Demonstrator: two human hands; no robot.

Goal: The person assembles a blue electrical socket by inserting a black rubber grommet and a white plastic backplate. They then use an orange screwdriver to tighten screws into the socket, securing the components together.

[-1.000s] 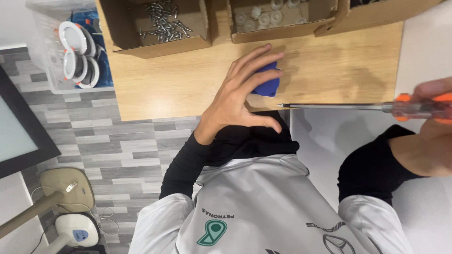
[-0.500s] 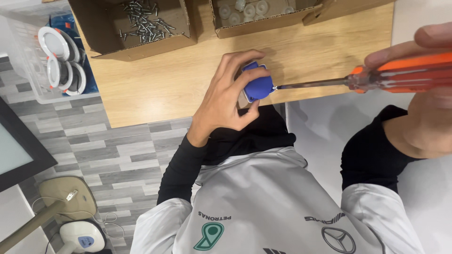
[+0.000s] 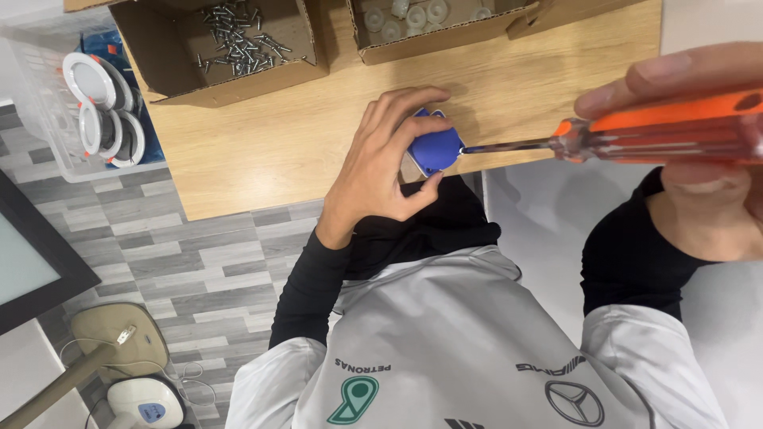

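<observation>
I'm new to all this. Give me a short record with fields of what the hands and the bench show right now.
left hand: left hand holds a small blue part above the edge of the wooden bench
right hand: right hand has its grip closed on an orange-handled screwdriver, with the tip at the blue part
left box: cardboard box with loose screws
right box: cardboard box with pale round pieces
beside bench: clear bin with white round rings

- The right hand swung the orange screwdriver up until its tip met the blue part
- The left hand tilted that part rightward
</observation>
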